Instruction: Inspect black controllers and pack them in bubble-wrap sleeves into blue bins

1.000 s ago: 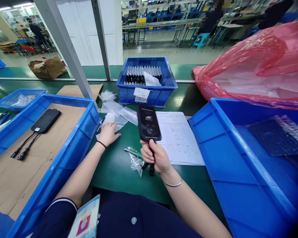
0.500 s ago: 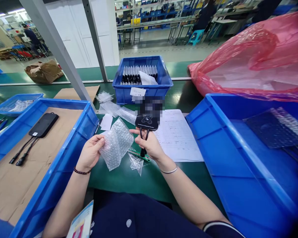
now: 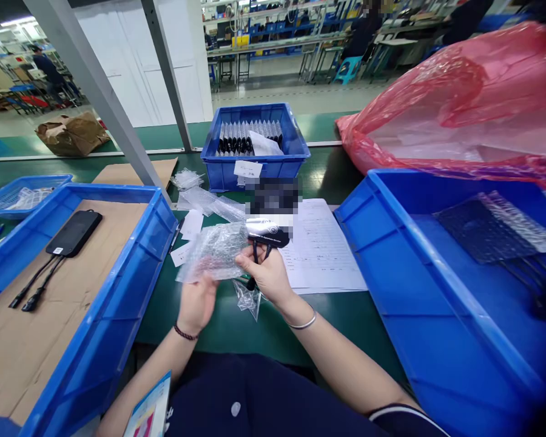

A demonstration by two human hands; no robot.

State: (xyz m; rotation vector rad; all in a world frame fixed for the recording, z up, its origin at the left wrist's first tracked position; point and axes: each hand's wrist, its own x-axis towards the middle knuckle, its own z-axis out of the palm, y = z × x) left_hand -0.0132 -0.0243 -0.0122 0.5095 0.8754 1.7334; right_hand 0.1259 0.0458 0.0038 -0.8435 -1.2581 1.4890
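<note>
A clear bubble wrap bag [image 3: 216,249] is held up over the green table by my left hand [image 3: 199,303]. The left fingers show blurred through the plastic, partly hidden by it. In my right hand [image 3: 270,276] is a flat black electronic device [image 3: 266,230] with two short black cables, gripped at its cable end. Its upper part is covered by a pixelated patch. The right fingertips meet the bag's right edge, and the device stands just beside the bag. Under the hands lies a small clear plastic bag [image 3: 246,297].
A cardboard-lined blue bin [image 3: 104,303] on the left holds a similar black device [image 3: 75,233]. Another blue bin [image 3: 404,291] stands right, beneath a red plastic bag [image 3: 391,121]. Wrapped devices fill the back bin [image 3: 255,167]. Written sheets [image 3: 327,255] lie on the table.
My left hand has moved right and lower, bringing the bubble wrap bag against my right hand. The bag has turned flatter, and the device has tilted, its face now catching light.
</note>
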